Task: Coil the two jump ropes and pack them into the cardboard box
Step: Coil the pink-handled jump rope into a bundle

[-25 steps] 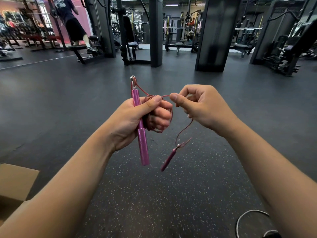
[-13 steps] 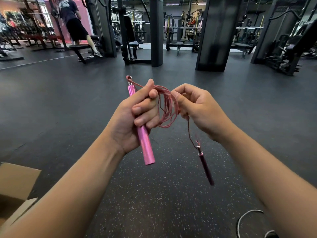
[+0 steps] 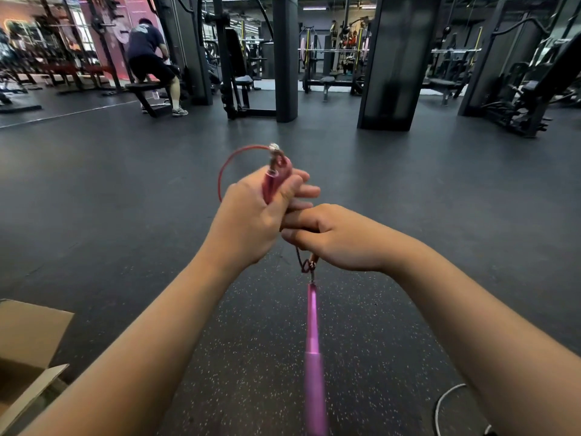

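Head view shows the left hand (image 3: pixel 251 215) gripping one pink metal handle (image 3: pixel 273 184) of the thin red jump rope (image 3: pixel 224 171), while the right hand (image 3: pixel 327 236) pinches the cord, second pink handle (image 3: pixel 312 341) dangling. Tuck that handle alongside the first before lowering into the brown cardboard box (image 3: pixel 28 335), lower left.

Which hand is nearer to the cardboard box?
Left. The left hand is up and right of the cardboard box; the right hand is farther right.
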A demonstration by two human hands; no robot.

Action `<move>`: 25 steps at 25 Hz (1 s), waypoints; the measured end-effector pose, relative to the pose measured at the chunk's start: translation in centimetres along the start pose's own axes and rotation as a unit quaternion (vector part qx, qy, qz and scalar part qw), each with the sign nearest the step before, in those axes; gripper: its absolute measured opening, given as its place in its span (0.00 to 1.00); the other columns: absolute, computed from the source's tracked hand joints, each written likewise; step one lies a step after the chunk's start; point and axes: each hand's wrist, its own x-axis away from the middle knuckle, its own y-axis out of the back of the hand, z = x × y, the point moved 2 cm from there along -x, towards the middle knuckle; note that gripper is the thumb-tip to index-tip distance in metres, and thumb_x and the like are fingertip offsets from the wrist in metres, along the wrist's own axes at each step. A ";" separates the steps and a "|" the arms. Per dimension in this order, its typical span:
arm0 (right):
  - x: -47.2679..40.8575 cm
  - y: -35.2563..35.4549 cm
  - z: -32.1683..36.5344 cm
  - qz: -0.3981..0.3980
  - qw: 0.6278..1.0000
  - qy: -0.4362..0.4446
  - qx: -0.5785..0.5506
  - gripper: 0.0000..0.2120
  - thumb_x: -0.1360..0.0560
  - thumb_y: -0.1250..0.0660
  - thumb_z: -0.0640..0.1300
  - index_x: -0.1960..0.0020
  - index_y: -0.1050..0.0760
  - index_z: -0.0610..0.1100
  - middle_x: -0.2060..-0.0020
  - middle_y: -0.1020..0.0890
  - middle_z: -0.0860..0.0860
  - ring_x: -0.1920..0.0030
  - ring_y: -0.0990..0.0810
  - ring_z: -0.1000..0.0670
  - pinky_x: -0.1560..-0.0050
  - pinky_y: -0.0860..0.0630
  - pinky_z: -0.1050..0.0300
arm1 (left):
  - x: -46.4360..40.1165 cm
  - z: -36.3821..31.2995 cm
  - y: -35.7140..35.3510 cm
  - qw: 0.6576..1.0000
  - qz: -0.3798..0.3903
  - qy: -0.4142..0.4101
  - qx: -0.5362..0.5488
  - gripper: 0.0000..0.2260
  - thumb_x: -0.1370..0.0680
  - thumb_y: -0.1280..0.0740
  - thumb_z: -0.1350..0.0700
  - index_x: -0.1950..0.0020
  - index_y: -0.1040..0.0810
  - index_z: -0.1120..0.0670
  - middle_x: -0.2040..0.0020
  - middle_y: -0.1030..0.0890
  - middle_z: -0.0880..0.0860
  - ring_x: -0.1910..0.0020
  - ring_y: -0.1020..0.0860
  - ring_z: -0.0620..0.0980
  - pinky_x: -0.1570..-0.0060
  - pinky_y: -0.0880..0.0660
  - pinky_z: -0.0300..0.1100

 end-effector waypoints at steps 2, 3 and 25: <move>0.3 0.5 0.1 -0.002 1.000 0.011 0.026 0.12 0.18 0.35 0.40 0.40 0.16 0.47 0.62 0.21 0.70 0.58 0.23 0.68 0.52 0.32 0.68 | 0.0 0.6 -0.3 0.981 0.037 -0.036 -0.185 0.10 0.15 0.37 0.54 0.46 0.18 0.57 0.57 0.16 0.45 0.57 0.18 0.45 0.55 0.24 0.39; 0.5 0.8 -0.1 -0.008 1.000 0.007 0.024 0.11 0.20 0.34 0.38 0.42 0.15 0.46 0.68 0.21 0.69 0.63 0.23 0.69 0.57 0.33 0.71 | -0.1 0.9 -0.3 0.968 0.055 -0.025 -0.243 0.11 0.15 0.37 0.53 0.50 0.18 0.56 0.61 0.18 0.45 0.60 0.19 0.48 0.57 0.26 0.42; 0.9 1.0 -3.5 -0.166 0.914 -0.004 -0.369 0.02 0.22 0.26 0.38 0.51 0.18 0.43 0.55 0.17 0.41 0.56 0.22 0.46 0.54 0.24 0.55 | 0.8 2.9 -0.9 0.891 0.172 0.215 0.361 0.11 0.29 0.27 0.58 0.69 0.24 0.55 0.82 0.37 0.45 0.84 0.36 0.43 0.76 0.29 0.39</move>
